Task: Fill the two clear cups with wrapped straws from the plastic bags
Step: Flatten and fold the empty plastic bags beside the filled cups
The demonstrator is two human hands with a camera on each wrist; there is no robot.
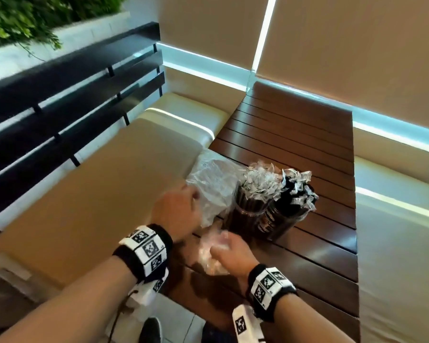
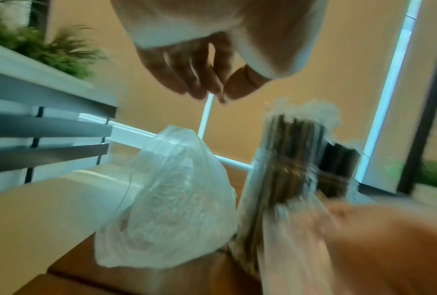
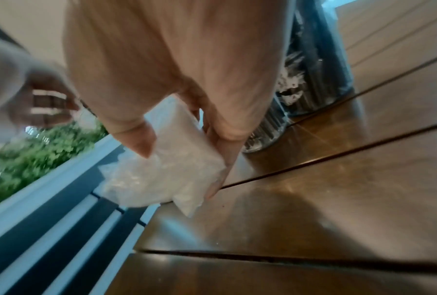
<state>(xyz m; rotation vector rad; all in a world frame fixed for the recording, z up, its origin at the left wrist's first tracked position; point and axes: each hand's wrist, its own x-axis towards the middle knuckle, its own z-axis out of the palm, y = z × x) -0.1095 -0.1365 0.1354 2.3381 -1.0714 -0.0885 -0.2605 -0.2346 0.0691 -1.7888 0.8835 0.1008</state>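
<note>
Head view, reading left to right: hovering the left hand [image 1: 178, 214] just above the large plastic bag [image 1: 214, 186], the bag lying crumpled and slack at the left edge of the slatted wooden table [image 1: 307, 144], apparently emptied. Curling those fingers toward the thumb in the left wrist view, tips almost meeting, yet showing nothing clearly between them through the blur. Impossible to tell whether pinching something or closing on air; probably reaching down to gather the bag.

Clutching the small plastic bag [image 1: 212, 256] in the right hand [image 1: 230, 253], near the same left edge but toward the near end. Pressing the thumb on one side and wrapping the fingers round the other in the right wrist view, scrunching the film into a wad, likely for clearing away.

Standing just beyond, further right and well in from the edges: the left clear cup [image 1: 248, 214] and the right clear cup [image 1: 280, 221], upright, side by side, touching or nearly so. Both holding packed wrapped straws [image 1: 258, 184], dark shafts down, crinkled wrapper ends fanning above the rims.

Judging the filling as done or nearly so, with only bag tidying remaining. Keeping both hands short of the cups seeming wise, such top-heavy bundles tipping easily.
</note>
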